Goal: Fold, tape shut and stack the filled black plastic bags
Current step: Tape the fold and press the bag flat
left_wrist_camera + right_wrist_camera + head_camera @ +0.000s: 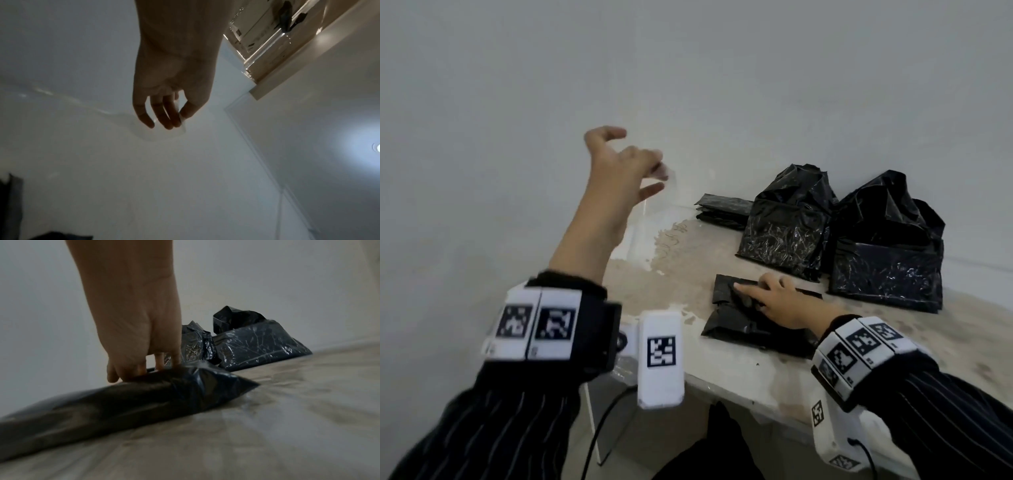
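A folded black bag (739, 325) (123, 399) lies flat on the table near its front edge. My right hand (753, 294) (144, 368) presses down on its folded top with straight fingers. My left hand (657, 176) (179, 116) is raised off the table's left side. It pinches a strip of clear tape (667, 175) (183, 121) between thumb and fingers. The strip hangs down toward the table's far left corner. Its lower end is hard to make out.
Two filled black bags (787, 222) (887, 253) stand with their tops open at the back right. A low pile of flat folded bags (722, 209) lies behind them by the wall. The worn table (756, 370) ends just left of the folded bag.
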